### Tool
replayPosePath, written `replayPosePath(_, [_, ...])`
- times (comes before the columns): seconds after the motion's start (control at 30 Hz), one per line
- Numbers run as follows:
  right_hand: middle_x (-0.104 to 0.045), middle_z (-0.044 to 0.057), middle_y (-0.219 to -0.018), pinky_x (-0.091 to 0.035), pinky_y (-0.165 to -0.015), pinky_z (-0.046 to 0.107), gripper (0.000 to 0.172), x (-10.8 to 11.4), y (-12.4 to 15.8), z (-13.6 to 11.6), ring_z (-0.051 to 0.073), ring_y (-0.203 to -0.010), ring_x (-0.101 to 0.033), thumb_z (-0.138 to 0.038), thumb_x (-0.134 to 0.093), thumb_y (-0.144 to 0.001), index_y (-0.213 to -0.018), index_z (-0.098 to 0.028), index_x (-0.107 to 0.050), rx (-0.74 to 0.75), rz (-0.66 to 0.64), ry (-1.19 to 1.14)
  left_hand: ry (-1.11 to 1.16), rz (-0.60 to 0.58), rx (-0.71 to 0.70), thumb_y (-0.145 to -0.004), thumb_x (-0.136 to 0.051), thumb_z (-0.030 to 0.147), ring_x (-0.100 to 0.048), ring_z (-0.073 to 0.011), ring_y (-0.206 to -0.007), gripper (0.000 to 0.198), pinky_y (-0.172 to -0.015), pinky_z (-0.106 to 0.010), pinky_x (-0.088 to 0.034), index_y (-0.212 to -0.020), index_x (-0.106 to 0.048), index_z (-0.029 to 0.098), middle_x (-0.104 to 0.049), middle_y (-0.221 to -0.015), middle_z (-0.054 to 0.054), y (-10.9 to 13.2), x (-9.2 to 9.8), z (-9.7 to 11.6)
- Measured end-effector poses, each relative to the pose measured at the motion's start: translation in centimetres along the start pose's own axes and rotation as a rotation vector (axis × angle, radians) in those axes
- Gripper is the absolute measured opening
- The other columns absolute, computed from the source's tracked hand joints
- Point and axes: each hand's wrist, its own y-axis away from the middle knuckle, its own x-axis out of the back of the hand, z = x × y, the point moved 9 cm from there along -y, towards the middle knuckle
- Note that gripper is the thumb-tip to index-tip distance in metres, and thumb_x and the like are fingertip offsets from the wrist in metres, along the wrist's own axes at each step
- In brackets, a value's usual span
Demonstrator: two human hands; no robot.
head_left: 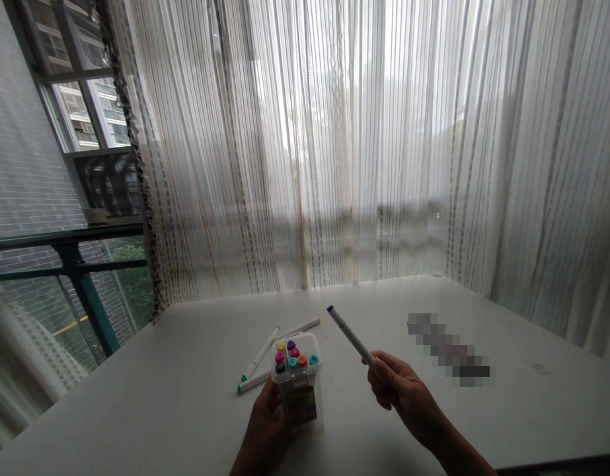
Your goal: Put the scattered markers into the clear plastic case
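Right now, right hand pinching a white marker by its lower end, fingers closed around the barrel, dark purple tip up and angled toward the far left. Held in the air above the table, over the middle of the near half, just right of the marker box.

Left hand wrapped around the clear marker box from its left and near side, steadying it upright on the table close to the near edge. Box open at top, coloured caps showing: yellow, purple, pink, red, black, blue, orange, teal.

Handling, as a guess: marker light, stiff plastic, smooth barrel, so a bit slippery; best taken mid-barrel or near the back end, as gripped now, clear of the tip. Box light and thin-walled, tall for its footprint, likely to tip if pushed from above without the steadying hand. Grip low on the sides.

Around: three loose markers lying on the table just left of and behind the box, green-capped ends toward the near left, touching or nearly touching the box; cannot tell which. Blurred-out object lying right of centre, well apart from both hands. Sheer striped curtain along the far and right edges, window frame beyond the left corner. Nothing between marker and box opening.
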Motion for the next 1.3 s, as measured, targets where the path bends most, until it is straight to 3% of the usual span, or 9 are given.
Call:
replayPosePath(0.17, [-0.046, -0.003, -0.059, -0.030, -0.047, 0.022, 0.041, -2.7, 1.0, -0.7, 0.008, -0.050, -0.037, -0.043, -0.077, -0.067, -0.093, -0.016, -0.059, -0.057, -0.116, -0.246, 0.000, -0.020, -0.024, -0.061, -0.083, 0.029, -0.059, -0.0319, -0.104, 0.043, -0.084, -0.041, -0.053, -0.095, -0.059, 0.019, -0.066, -0.101, -0.009, -0.1, 0.0, 0.0])
replayPosePath(0.3, [-0.056, 0.001, -0.068, -0.041, -0.060, 0.026, 0.038, -5.6, 1.4, -2.4, 0.011, -0.060, -0.049, -0.035, -0.076, -0.070, -0.098, -0.018, -0.058, -0.023, -0.266, -0.278, -0.032, -0.025, -0.042, -0.064, -0.082, 0.027, -0.057, -0.0318, -0.107, 0.045, -0.086, -0.040, -0.052, -0.100, -0.057, 0.018, -0.064, -0.107, -0.011, 0.0, 0.0, 0.2])
replayPosePath(0.43, [-0.063, 0.006, -0.079, -0.042, -0.068, 0.029, 0.030, -7.7, 0.6, -4.9, 0.015, -0.071, -0.055, -0.041, -0.071, -0.076, -0.090, -0.016, -0.061, 0.053, -0.324, -0.076, -0.042, -0.042, -0.031, -0.066, -0.080, 0.029, -0.056, -0.0316, -0.108, 0.044, -0.085, -0.040, -0.051, -0.101, -0.056, 0.019, -0.062, -0.112, -0.011, 0.0, -0.2, 0.3])
replayPosePath(0.6, [-0.055, 0.002, -0.071, -0.037, -0.054, 0.024, 0.035, -9.9, -1.1, -9.2, 0.009, -0.058, -0.043, -0.046, -0.069, -0.075, -0.081, -0.012, -0.065, 0.270, -0.292, 0.220, -0.052, -0.084, -0.050, -0.070, -0.078, 0.030, -0.056, -0.0311, -0.109, 0.039, -0.090, -0.042, -0.049, -0.100, -0.056, 0.020, -0.062, -0.114, -0.011, 0.1, -0.7, 0.6])
replayPosePath(0.7, [-0.054, 0.001, -0.070, -0.039, -0.052, 0.025, 0.032, -11.3, -2.1, -10.6, 0.010, -0.059, -0.047, -0.041, -0.071, -0.073, -0.083, -0.013, -0.061, 0.351, -0.289, 0.323, -0.069, -0.079, -0.068, -0.067, -0.080, 0.031, -0.055, -0.0313, -0.112, 0.039, -0.096, -0.044, -0.044, -0.096, -0.057, 0.020, -0.063, -0.113, -0.010, 0.0, -0.5, 0.6])
replayPosePath(0.9, [-0.057, 0.001, -0.068, -0.046, -0.057, 0.026, 0.011, -13.7, -3.1, -9.6, 0.012, -0.062, -0.053, -0.023, -0.062, -0.077, -0.076, -0.013, -0.058, 0.348, -0.345, 0.610, -0.046, -0.077, -0.094, -0.066, -0.081, 0.031, -0.057, -0.0308, -0.110, 0.040, -0.098, -0.043, -0.044, -0.098, -0.061, 0.020, -0.067, -0.109, -0.009, 0.1, -0.6, 1.2])
replayPosePath(1.17, [-0.060, 0.002, -0.070, -0.047, -0.061, 0.027, 0.006, -14.2, -3.5, -8.6, 0.014, -0.065, -0.057, -0.015, -0.061, -0.076, -0.077, -0.013, -0.056, 0.342, -0.351, 0.734, -0.026, -0.086, -0.100, -0.063, -0.082, 0.030, -0.058, -0.0323, -0.108, 0.047, -0.094, -0.045, -0.046, -0.102, -0.059, 0.019, -0.066, -0.109, -0.011, -0.1, -0.6, 1.0])
replayPosePath(1.3, [-0.061, 0.005, -0.072, -0.046, -0.061, 0.027, 0.013, -15.0, -3.3, -8.4, 0.014, -0.065, -0.056, -0.019, -0.054, -0.082, -0.073, -0.011, -0.059, 0.317, -0.435, 0.806, -0.025, -0.074, -0.085, -0.065, -0.081, 0.030, -0.059, -0.0317, -0.107, 0.047, -0.095, -0.046, -0.045, -0.105, -0.059, 0.019, -0.066, -0.106, -0.011, 0.0, -0.4, 0.8])
